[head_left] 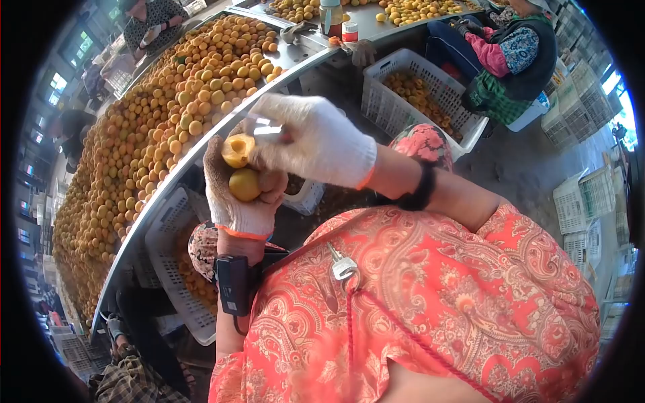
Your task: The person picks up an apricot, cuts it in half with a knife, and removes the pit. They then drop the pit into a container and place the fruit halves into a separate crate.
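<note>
My left hand (232, 205), in a white knit glove with brown-stained fingers, is closed around two apricots. The upper is a cut apricot (238, 150) with a hollow showing in its flesh. Below it sits a second apricot (244, 185), its smooth skin facing me. My right hand (319, 141), in a whiter glove and partly blurred, is closed on a small shiny metal tool (270, 130). Its fingers are right at the cut apricot, overlapping the left hand's fingertips in this view.
A metal-edged table (181, 164) heaped with apricots (168, 114) runs along the left. Beneath it stands a white crate (161, 232) with cut fruit. Another crate (376, 101) holds apricot halves, near a seated person (517, 60). A jar (330, 19) and a red-labelled bottle (350, 31) stand on the table.
</note>
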A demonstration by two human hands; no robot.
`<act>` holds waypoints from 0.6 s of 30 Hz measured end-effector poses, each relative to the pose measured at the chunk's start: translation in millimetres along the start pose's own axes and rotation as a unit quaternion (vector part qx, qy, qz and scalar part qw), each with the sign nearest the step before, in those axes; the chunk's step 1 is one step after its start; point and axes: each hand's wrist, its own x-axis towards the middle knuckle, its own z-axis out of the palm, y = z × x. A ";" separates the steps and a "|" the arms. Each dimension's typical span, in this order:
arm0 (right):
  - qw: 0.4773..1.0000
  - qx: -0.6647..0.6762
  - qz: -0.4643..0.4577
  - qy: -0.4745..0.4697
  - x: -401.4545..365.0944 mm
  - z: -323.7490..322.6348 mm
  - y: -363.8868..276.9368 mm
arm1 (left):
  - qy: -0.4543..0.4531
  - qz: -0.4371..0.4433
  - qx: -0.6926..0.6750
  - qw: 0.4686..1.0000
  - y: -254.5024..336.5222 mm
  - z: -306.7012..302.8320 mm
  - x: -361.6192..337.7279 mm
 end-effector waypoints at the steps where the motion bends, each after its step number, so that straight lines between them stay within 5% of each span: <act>1: 1.000 -0.002 0.000 0.000 -1.8 1.5 -1.3 | -0.001 0.000 -0.001 1.000 -0.7 7.6 -2.7; 3: 0.988 -0.116 -0.105 0.009 -2.9 2.0 -6.0 | 0.100 0.015 -0.022 0.995 -5.2 21.8 -5.2; 11: 0.993 -0.100 -0.057 -0.040 -6.2 -3.9 -10.1 | 0.051 0.014 0.000 0.999 -10.7 15.1 -10.5; 15: 0.977 0.162 0.139 -0.001 -2.1 3.0 -0.3 | 0.061 0.020 0.028 0.998 -10.9 23.5 -10.9; 18: 0.966 0.188 0.165 0.065 2.3 -3.6 5.2 | 0.073 0.064 0.125 0.987 9.5 19.1 -27.1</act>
